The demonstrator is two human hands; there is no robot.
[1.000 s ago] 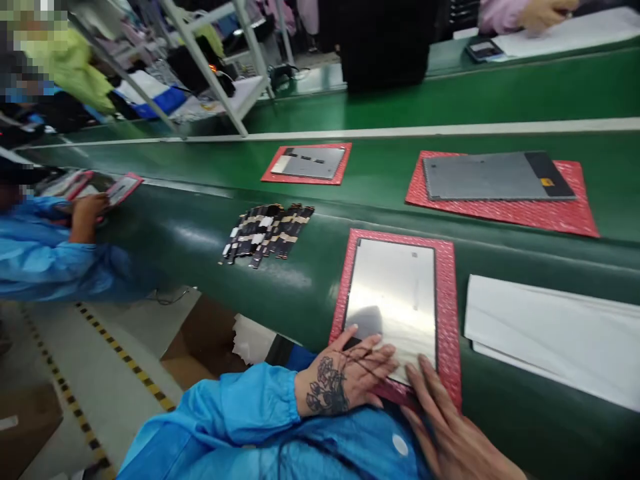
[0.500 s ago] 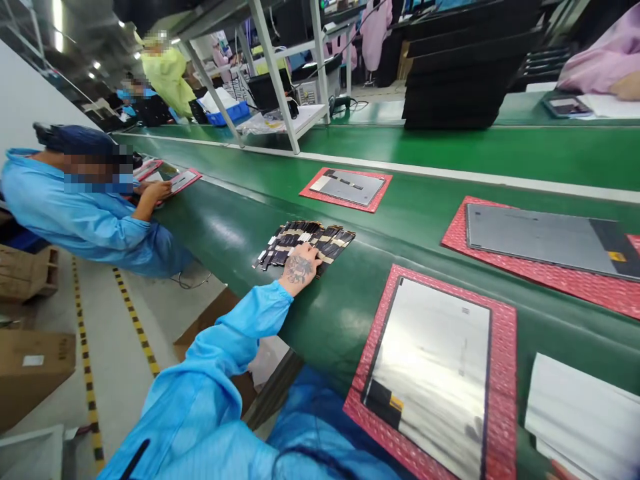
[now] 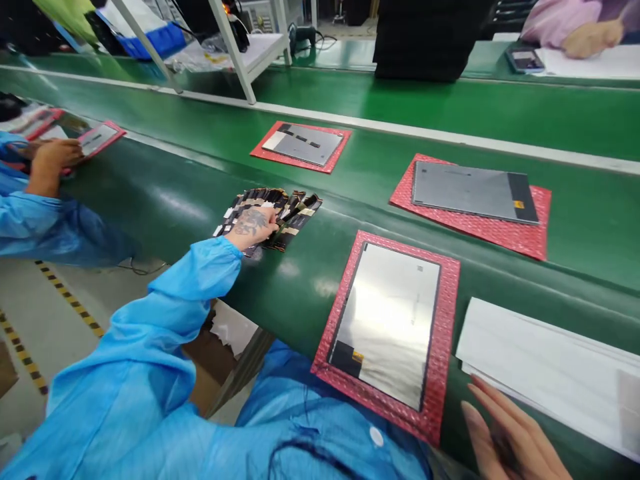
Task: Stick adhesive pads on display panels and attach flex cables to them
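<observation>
Your left hand [image 3: 253, 225] rests on the fanned strips [image 3: 297, 210] on the belt [image 3: 165, 200], fingers curled, perhaps pinching 1. The fanning probably keeps each edge reachable. Your right hand [image 3: 510, 440] lies flat, fingers together, near the panel [image 3: 390, 313].

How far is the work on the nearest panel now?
Done: the nearest panel lies flat on its red mat. In hand: the left hand is on the fanned pile of flex strips, apparently picking one; the right hand is open near the white sheets. Left: no strip shows on that panel yet.
</observation>
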